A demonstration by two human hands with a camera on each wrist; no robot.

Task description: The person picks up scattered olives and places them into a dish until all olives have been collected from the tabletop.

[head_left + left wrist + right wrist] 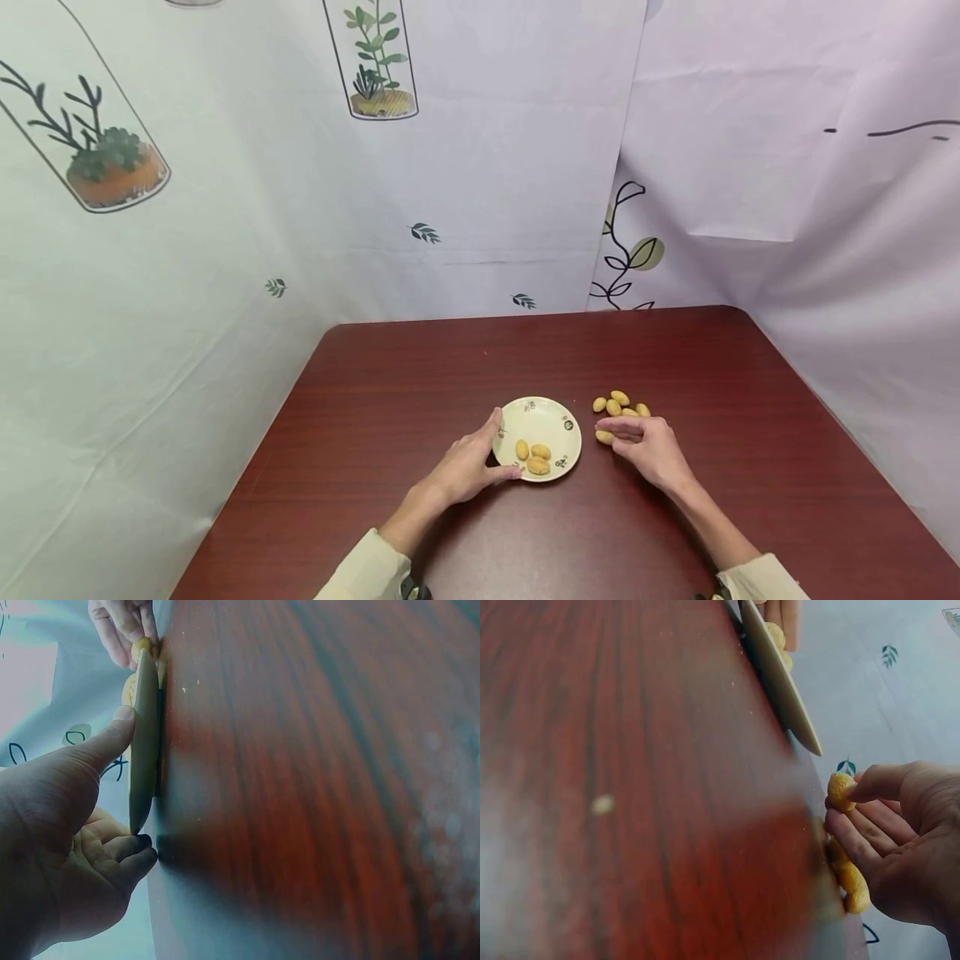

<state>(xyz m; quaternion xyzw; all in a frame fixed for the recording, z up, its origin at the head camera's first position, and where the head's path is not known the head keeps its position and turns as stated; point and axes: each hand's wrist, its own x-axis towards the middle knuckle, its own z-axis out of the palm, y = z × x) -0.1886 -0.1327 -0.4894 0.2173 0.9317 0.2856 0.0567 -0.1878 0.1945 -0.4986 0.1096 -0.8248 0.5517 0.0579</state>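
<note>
A small round plate (551,417), cream with little printed motifs, sits on the table with three yellow unshelled peanuts (538,465) on it. My left hand (468,462) grips the plate's left rim, thumb at the near side and fingers at the far side. In the left wrist view its thumb (116,739) lies against the rim. To the right of the plate, my right hand (652,450) pinches one peanut (841,791) between thumb and fingertips. Several more peanuts (615,407) lie grouped just beyond that hand, partly hidden by it.
The dark red wooden table (420,367) has rounded far corners. Light printed cloth (495,183) hangs behind it and along both sides. A small pale speck (602,804) shows on the tabletop in the right wrist view.
</note>
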